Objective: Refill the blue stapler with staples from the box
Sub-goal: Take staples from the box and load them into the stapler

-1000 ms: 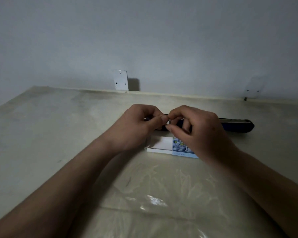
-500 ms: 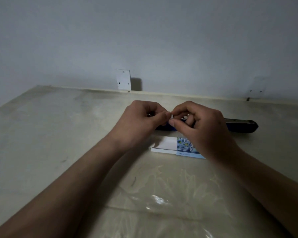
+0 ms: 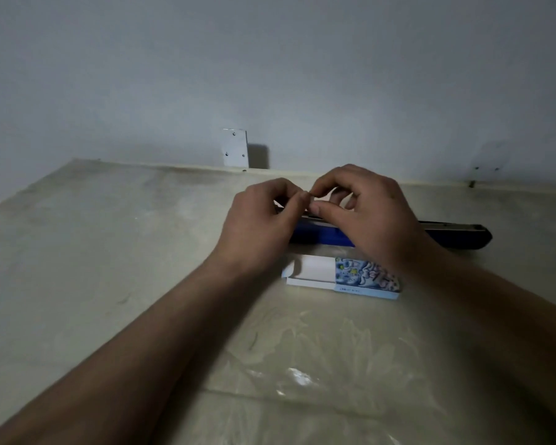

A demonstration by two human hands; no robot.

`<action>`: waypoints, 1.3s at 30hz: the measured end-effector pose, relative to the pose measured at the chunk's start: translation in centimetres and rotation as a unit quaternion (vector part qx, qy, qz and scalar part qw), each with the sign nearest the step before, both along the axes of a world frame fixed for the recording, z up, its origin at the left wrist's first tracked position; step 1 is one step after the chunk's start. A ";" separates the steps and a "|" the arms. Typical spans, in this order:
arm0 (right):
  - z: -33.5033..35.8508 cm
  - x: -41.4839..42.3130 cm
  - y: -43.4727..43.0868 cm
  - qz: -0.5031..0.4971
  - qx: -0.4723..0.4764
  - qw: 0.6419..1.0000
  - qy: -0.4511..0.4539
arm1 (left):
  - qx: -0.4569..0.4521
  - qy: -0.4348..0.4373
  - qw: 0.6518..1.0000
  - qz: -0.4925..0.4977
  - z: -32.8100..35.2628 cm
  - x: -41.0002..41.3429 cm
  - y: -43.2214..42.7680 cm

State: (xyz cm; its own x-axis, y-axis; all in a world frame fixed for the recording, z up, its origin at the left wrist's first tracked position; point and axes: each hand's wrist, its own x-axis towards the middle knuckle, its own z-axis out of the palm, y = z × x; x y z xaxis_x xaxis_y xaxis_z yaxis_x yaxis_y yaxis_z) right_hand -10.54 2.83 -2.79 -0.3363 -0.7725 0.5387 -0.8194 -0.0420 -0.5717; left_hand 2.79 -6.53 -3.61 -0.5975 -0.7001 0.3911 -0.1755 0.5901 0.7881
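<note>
The blue stapler point(image 3: 321, 236) lies flat and opened out across the table, its dark far end point(image 3: 463, 237) reaching to the right. Just in front of it lies the small staple box point(image 3: 344, 277), its white inner tray slid out to the left. My left hand point(image 3: 260, 226) and my right hand point(image 3: 366, 216) meet above the stapler's left part. Their fingertips pinch a small pale strip of staples point(image 3: 310, 200) between them. Much of the stapler's middle is hidden behind my hands.
The beige table point(image 3: 109, 252) ends at a grey wall. A white bracket point(image 3: 235, 152) is fixed to the wall at the table's back edge, and another fixing point(image 3: 485, 168) sits to the right. A clear plastic sheet point(image 3: 302, 380) lies on the near part.
Both hands have stayed pinched together over the stapler, lifting slightly and shifting a little away from me. The box and stapler have not moved.
</note>
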 end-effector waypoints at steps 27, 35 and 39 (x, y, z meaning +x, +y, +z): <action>-0.5 -1.0 -0.2 -0.039 0.117 0.990 -0.073 | -0.155 -0.073 0.985 -0.004 -1.1 -0.1 -1.4; 0.0 -1.2 -0.2 -0.023 0.136 0.985 -0.100 | -0.146 -0.061 0.987 -0.008 -1.2 -0.1 -1.4; 0.1 -1.2 -0.3 -0.020 0.142 0.985 -0.097 | -0.151 -0.062 0.987 -0.005 -1.2 -0.1 -1.3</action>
State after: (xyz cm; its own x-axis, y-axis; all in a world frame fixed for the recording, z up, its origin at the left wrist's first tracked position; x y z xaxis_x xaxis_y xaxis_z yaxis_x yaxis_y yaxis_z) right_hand -11.79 2.55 -2.71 -0.4447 -0.8670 0.2249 -0.6914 0.1726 -0.7016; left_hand 2.67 -7.84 -4.76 -0.6606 -0.5567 0.5037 -0.2523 0.7966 0.5494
